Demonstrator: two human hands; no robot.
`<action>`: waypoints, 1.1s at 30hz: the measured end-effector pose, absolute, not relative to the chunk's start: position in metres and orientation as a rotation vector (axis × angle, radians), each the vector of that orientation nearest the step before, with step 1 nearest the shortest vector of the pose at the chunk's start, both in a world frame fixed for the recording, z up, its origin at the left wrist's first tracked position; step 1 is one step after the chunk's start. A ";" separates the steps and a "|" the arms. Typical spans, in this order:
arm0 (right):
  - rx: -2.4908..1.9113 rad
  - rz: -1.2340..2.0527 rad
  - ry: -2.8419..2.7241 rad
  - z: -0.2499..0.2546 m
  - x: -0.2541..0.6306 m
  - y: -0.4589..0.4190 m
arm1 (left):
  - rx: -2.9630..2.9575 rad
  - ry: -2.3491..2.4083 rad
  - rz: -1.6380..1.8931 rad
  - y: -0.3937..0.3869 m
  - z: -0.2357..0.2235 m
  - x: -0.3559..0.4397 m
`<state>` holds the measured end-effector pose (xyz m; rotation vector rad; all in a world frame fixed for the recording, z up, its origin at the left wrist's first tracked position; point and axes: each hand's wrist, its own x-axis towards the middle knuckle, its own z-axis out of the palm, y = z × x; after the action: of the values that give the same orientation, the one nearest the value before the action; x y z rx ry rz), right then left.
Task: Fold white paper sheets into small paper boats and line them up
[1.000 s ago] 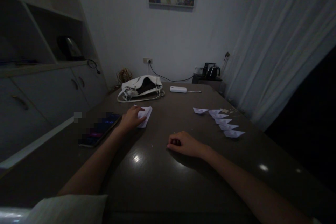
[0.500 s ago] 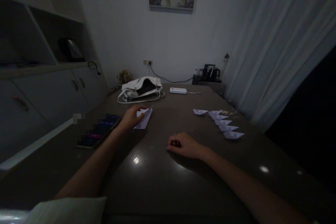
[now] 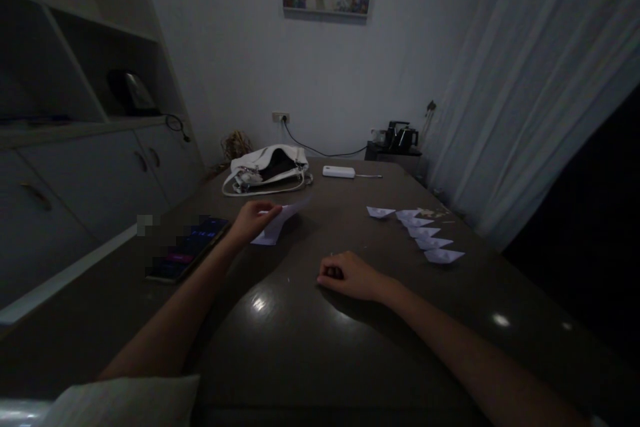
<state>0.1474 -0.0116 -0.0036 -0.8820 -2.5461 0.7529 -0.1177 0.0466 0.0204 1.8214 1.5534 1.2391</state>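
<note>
Left grip (image 3: 254, 220) pinching paper (image 3: 292, 209), right grip (image 3: 353, 275) curled

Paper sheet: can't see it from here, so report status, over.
Left hand pinches sheet, partly raised. Right hand curled on table. Phone beside left forearm, seemingly not blocking sheet.

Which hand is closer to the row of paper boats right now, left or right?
Right. The right hand lies loosely curled to the left of the paper boats; the left hand is farther left of them, pinching a white paper sheet.
</note>
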 end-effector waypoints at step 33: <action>-1.000 0.846 -1.760 -0.010 0.156 0.011 | 1.758 1.021 0.595 0.028 0.020 -0.088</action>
<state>0.1556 0.0105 -0.0101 -0.9998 -1.7596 0.8456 -0.0878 0.0278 0.0203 1.7575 1.0215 0.5946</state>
